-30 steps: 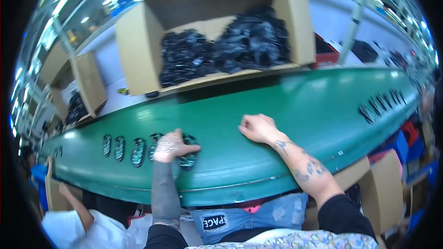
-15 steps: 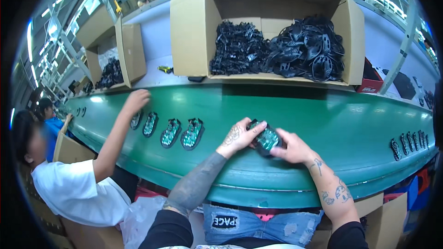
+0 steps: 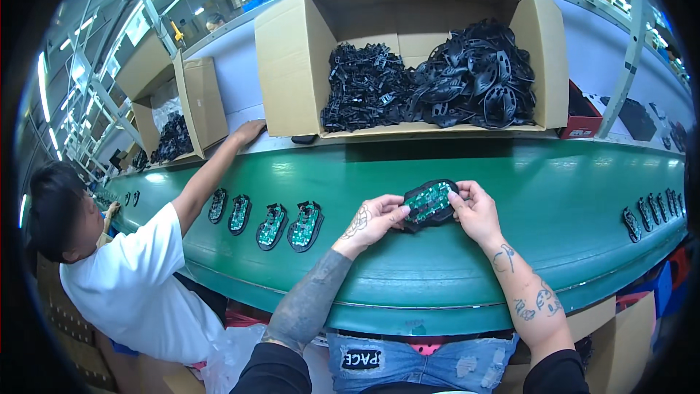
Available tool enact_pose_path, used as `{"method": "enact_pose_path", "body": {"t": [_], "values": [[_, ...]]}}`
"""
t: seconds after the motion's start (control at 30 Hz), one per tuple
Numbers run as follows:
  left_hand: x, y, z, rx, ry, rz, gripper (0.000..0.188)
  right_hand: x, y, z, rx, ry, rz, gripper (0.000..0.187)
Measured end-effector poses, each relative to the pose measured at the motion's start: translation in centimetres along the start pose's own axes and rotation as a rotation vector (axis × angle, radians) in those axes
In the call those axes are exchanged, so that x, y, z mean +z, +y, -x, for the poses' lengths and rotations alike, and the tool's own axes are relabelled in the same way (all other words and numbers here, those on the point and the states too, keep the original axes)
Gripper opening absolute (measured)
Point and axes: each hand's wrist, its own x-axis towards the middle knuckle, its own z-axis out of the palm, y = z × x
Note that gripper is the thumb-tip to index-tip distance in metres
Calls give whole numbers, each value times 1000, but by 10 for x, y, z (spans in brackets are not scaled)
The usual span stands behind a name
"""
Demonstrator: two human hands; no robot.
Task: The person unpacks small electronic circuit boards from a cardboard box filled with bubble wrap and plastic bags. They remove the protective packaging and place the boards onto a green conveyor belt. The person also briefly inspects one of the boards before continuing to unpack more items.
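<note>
Black-rimmed oval unit with green circuit board (image 3: 432,203) is pinched at its left end by the left hand (image 3: 375,220) and at its right end by the right hand (image 3: 477,211), over the smooth green worktop (image 3: 583,193). Could be dropped if either pinch slips; exposed components could be damaged by thumb pressure. Underside and some fingertips are hidden; worktop contact can't be told.

Left hand (image 3: 370,223) and right hand (image 3: 477,211) are holding a black-rimmed green circuit board (image 3: 430,204) between them above the green counter (image 3: 423,270); four similar boards (image 3: 305,226) are lying nearby at left, a cardboard box (image 3: 286,66) of black parts (image 3: 364,87) standing behind.
</note>
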Motion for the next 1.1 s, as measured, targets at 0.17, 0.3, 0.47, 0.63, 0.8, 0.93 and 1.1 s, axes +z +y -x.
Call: {"method": "enact_pose_path", "body": {"t": [0.17, 0.3, 0.47, 0.63, 0.8, 0.93, 1.1], "values": [[-4, 2, -2, 18, 37, 158, 33, -5, -1, -3, 144, -164, -303, 18], [-6, -2, -3, 8, 97, 310, 32, -8, -3, -3, 258, -250, -435, 19], [-7, 3, -4, -22, 93, 348, 32, -10, -2, -5, 274, -255, -405, 19], [-6, 4, -2, -3, 94, 282, 34, -8, -9, -4, 247, -225, -351, 18], [-6, 7, 0, -1, 105, 253, 35, -6, -5, -4, 221, -228, -287, 16], [-3, 8, 3, 32, 108, 207, 36, -4, -5, -3, 199, -250, -294, 16], [-1, 7, -1, 119, 176, 176, 37, -6, -6, -2, 145, -344, -271, 25]]}}
